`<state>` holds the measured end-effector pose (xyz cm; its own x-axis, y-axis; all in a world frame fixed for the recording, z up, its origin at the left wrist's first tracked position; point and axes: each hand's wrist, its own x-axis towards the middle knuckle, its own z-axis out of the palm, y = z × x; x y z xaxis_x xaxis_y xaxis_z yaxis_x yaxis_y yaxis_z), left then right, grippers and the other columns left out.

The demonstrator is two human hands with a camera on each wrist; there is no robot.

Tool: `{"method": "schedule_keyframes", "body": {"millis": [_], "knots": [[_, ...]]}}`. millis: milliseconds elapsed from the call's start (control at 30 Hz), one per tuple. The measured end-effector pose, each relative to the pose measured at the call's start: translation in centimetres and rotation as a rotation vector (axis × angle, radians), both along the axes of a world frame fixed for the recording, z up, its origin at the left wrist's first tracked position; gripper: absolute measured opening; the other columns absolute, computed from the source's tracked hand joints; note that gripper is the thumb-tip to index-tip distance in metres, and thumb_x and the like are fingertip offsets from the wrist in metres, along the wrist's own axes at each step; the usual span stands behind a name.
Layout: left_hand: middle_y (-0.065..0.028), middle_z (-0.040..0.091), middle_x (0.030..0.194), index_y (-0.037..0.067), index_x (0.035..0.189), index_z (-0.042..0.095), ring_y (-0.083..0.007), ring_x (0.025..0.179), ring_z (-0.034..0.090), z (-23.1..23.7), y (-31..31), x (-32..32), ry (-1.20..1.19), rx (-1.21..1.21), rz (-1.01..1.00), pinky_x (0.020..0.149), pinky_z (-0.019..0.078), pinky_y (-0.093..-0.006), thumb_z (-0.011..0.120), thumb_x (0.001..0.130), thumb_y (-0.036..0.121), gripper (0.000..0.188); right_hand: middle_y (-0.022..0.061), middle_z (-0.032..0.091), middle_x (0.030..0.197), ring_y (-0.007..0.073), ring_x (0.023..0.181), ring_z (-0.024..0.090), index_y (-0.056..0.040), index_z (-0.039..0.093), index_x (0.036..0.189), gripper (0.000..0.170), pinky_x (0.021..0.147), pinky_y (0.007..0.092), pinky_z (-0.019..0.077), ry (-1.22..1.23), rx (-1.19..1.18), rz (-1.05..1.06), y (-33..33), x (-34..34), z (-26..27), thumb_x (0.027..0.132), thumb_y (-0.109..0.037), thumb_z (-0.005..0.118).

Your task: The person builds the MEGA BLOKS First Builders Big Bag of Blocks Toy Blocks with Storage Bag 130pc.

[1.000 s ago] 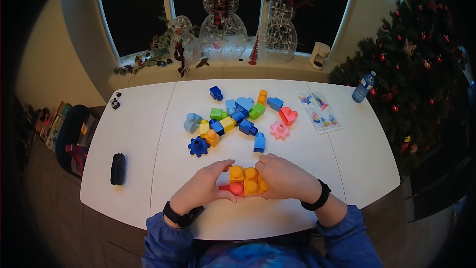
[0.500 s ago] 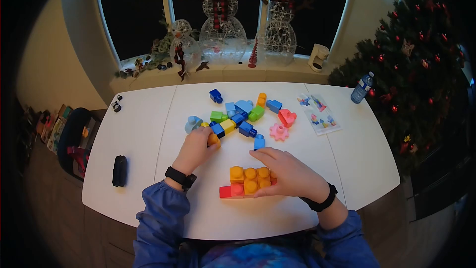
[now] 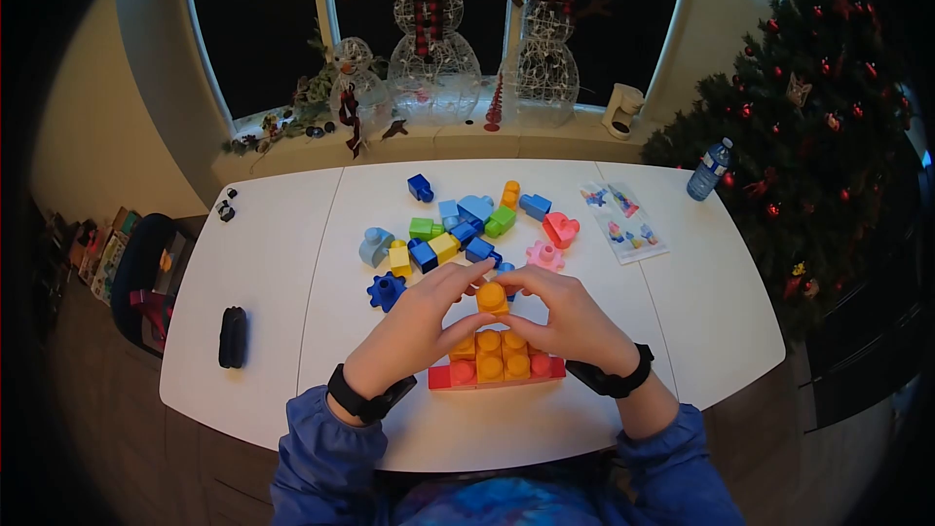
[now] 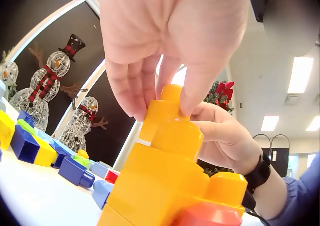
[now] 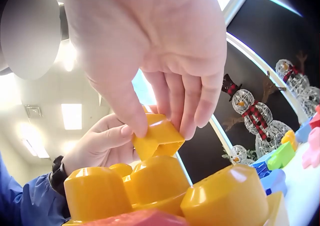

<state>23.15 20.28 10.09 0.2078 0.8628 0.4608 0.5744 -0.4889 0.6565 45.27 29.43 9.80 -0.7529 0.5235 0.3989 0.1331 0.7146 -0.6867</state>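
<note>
Between both hands is a single orange toy building block [image 3: 493, 297], stud up, over a low block build. My left hand [image 3: 426, 319] pinches its left side between thumb and fingers. The right hand [image 3: 568, 319] grips the opposite side the same way. In the right wrist view the block's hollow underside [image 5: 165, 148] shows tilted above the studs. Below, the build has orange blocks [image 3: 502, 360] in the middle and red blocks [image 3: 443, 376] along its front and ends. The left wrist view shows the build's orange side [image 4: 145, 176] close under the held block.
Loose blocks in blue, green and yellow [image 3: 445, 247] lie beyond the hands, with a dark blue gear-shaped piece [image 3: 386, 291] and a pink one [image 3: 544, 255]. A picture sheet [image 3: 625, 224] and water bottle [image 3: 709, 169] are at right, a black case [image 3: 233, 337] at left.
My left hand reached out to the loose pile, took an orange block beside the blue gear and brought it back over the build. The right hand left the build's right end and joined on the block.
</note>
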Motion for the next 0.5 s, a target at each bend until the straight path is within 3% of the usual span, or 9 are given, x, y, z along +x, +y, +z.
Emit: {"method": "schedule_keyframes", "body": {"millis": [167,200,500], "knots": [[-0.0148,0.07,0.124,0.003,0.139,0.061,-0.0294,0.105,0.069,-0.6,-2.6,-0.9,0.036,-0.118,0.07,0.09,0.0567,-0.0369,0.082,0.089,0.017,0.056,0.0152,0.073,0.114,0.0286,0.106,0.072,-0.0022,0.065,0.122,0.042,0.095,0.0364,0.0563,-0.087,-0.033,-0.091,-0.1,3.9,0.9,0.084,-0.012,0.081],[-0.015,0.071,0.123,0.003,0.137,0.063,-0.0294,0.104,0.069,-1.1,-3.1,-1.3,0.066,-0.162,0.072,0.09,0.0566,-0.037,0.082,0.089,0.019,0.054,0.0097,0.075,0.11,0.0236,0.101,0.072,-0.004,0.068,0.118,0.041,0.095,0.0339,0.0562,-0.066,-0.091,-0.122,-0.1,4.6,0.2,0.081,-0.012,0.084],[-0.0187,0.073,0.119,0.0,0.13,0.066,-0.0345,0.102,0.073,-3.8,-4.7,-1.5,-0.001,-0.25,0.111,0.089,0.0577,-0.0371,0.076,0.092,0.013,0.042,0.0137,0.077,0.107,0.0289,0.102,0.076,-0.002,0.069,0.113,0.034,0.09,0.036,0.0583,-0.147,-0.144,-0.087,-0.5,6.0,-1.2,0.084,-0.013,0.083]]}}
